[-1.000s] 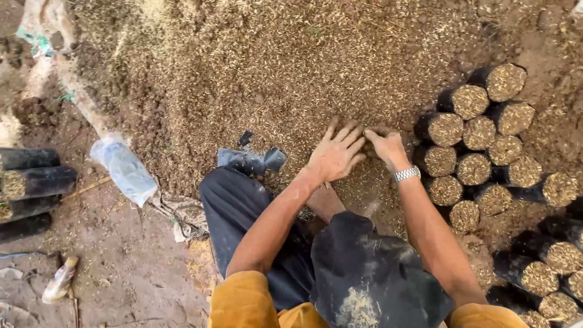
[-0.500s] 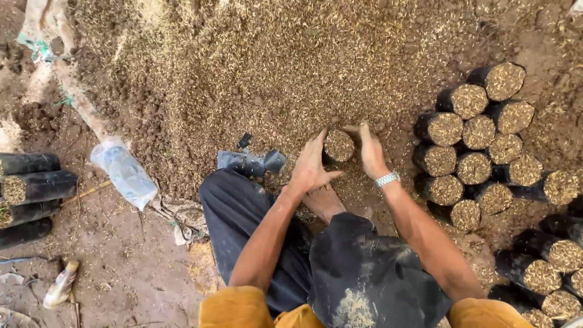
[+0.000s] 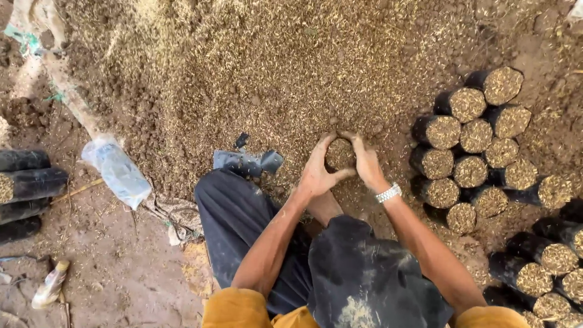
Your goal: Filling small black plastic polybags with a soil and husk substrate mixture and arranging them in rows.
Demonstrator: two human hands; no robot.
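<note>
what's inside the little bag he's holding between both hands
The black bag, cupped between the left hand and right hand, is filled to the top with the husk-and-soil mix. Its sides and bottom are hidden.

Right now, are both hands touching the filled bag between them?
Touching. The head view shows the left hand and right hand wrapped against the filled bag.
</note>
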